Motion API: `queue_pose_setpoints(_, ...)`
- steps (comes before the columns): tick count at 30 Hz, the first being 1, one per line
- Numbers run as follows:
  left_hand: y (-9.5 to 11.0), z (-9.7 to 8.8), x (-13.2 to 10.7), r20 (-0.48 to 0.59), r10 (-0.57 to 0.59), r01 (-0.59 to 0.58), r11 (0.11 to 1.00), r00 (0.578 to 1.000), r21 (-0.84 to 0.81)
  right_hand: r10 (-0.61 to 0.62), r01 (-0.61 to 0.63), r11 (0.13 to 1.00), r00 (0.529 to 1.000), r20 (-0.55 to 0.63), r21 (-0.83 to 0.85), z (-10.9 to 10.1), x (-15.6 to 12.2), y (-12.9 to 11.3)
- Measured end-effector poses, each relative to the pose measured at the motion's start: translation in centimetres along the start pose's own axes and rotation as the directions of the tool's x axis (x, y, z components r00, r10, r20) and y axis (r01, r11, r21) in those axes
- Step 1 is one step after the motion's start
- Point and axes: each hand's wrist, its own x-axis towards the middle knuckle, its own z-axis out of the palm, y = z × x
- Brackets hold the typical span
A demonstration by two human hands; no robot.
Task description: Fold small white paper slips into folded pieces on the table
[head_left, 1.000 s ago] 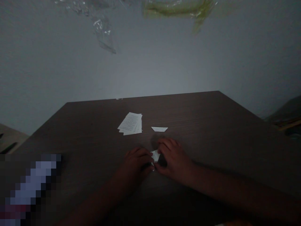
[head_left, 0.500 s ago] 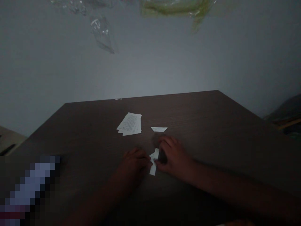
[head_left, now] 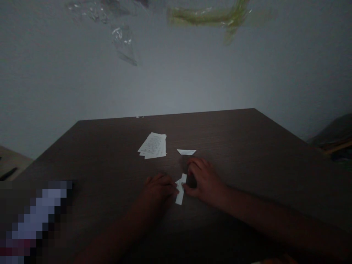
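A small white strip of folded paper point(head_left: 180, 196) lies slanted on the dark table, with a pointed flap sticking out on its left side. The fingers of my left hand point(head_left: 159, 189) are curled and hold its left edge. From the other side, the thumb of my right hand point(head_left: 205, 181) presses on the strip, its other fingers bent above. Just beyond my right hand rests a paper folded into a flat trapezoid point(head_left: 186, 152), with printed lines on it. Further left is a loose stack of printed paper slips point(head_left: 154, 145).
The brown wooden table point(head_left: 233, 146) meets a pale wall point(head_left: 192, 80). Clear plastic point(head_left: 123, 42) and a yellowish plastic strip point(head_left: 203, 16) hang on the wall. A blurred-out pale object point(head_left: 38, 212) is at the lower left. Dark items point(head_left: 341, 152) stand beyond the right edge.
The view has shifted slightly, so the table and wall sit a little lower. Both hands stay at the folded paper, with only slight finger movement.
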Motion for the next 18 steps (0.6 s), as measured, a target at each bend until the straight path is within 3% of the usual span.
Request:
queue_pose_setpoints(3, 0.0, -0.3, 0.0, 0.016, -0.005, 0.005, 1.0, 1.0, 0.001, 0.068, -0.068, 0.998, 0.997, -0.021, -0.008, -0.4, 1.6, 1.8)
queue_pose_setpoints(6, -0.2, -0.3, 0.0, 0.015, 0.003, -0.003, 1.0, 1.0, 0.0, 0.096, -0.096, 0.995, 0.995, -0.005, -0.013, -0.5, 1.7, 2.0)
queue_pose_setpoints(12, 0.7, -0.8, -0.1, -0.01, 0.022, -0.022, 0.999, 1.0, -0.026, -0.069, 0.068, 0.997, 0.997, 0.027, 0.034, 0.3, -0.5, -0.4)
queue_pose_setpoints(18, 2.2, -0.8, -0.3, -0.009, 0.052, -0.052, 0.998, 0.999, 0.021, 0.057, -0.058, 0.998, 0.998, -0.021, -0.039, 0.3, 1.5, 1.8)
